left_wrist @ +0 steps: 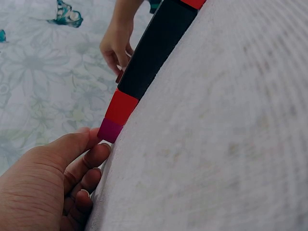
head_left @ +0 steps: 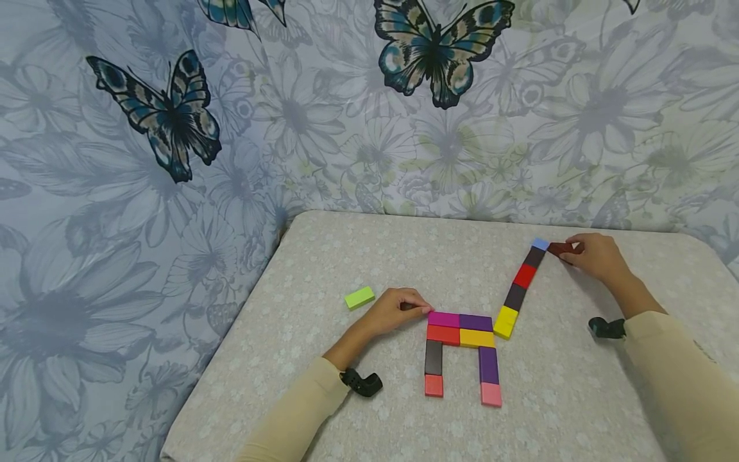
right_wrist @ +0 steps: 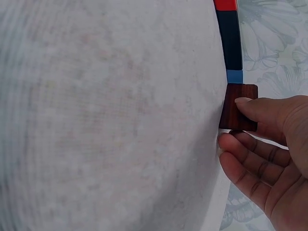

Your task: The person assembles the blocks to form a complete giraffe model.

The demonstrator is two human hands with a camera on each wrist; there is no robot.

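Note:
My right hand pinches a dark brown wooden block between thumb and fingers. One end of that block meets the light blue block at the top of a slanting row of red, yellow and dark blocks. At the left, my left hand touches the outer end of a magenta block with its fingertips, the other fingers loosely bent. The magenta block lies beside a purple block, above a red block and a yellow block.
Two legs of blocks extend toward me: a dark block with a coral one, and a purple one with a pink one. A lime green block lies apart, left of the figure. Patterned cloth hangs behind the table.

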